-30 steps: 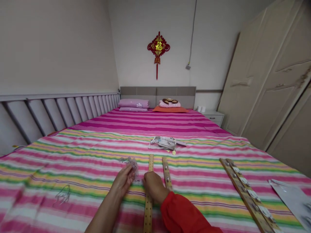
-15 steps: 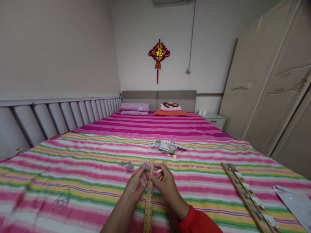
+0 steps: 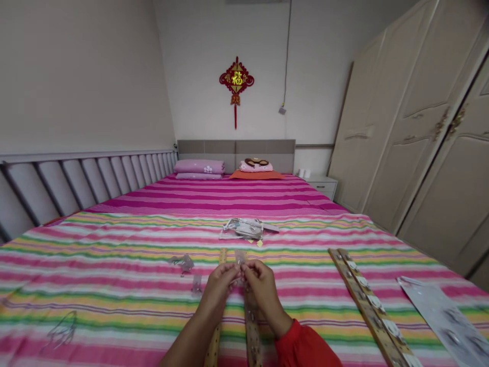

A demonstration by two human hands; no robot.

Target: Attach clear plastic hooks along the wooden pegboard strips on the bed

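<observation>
A small clear plastic bag (image 3: 240, 256) is pinched between the fingertips of both hands; its contents are too small to make out. My left hand (image 3: 218, 285) is closed on its left side, and my right hand (image 3: 263, 286), below a red sleeve, is closed on its right. Beneath them lie two narrow wooden strips on the bed: a pale strip (image 3: 214, 346) with rows of holes under the left hand, and a darker strip (image 3: 252, 326) with small metal bits under the right. Two more little clear bags, one (image 3: 186, 263) farther off and one (image 3: 196, 283) nearer, rest left of my left hand.
A tangle of thin wire (image 3: 63, 329) lies at left on the striped sheet (image 3: 126, 285). Beyond the hands is a clear package (image 3: 244, 228). At right are two wooden strips with white tags (image 3: 376, 304) and a flat plastic sheet (image 3: 439, 311). Railing (image 3: 84, 178) borders the left side.
The view has turned slightly right. My right hand has left the pale strip and joined my left at the bag. A second little bag now shows beside the left hand.
</observation>
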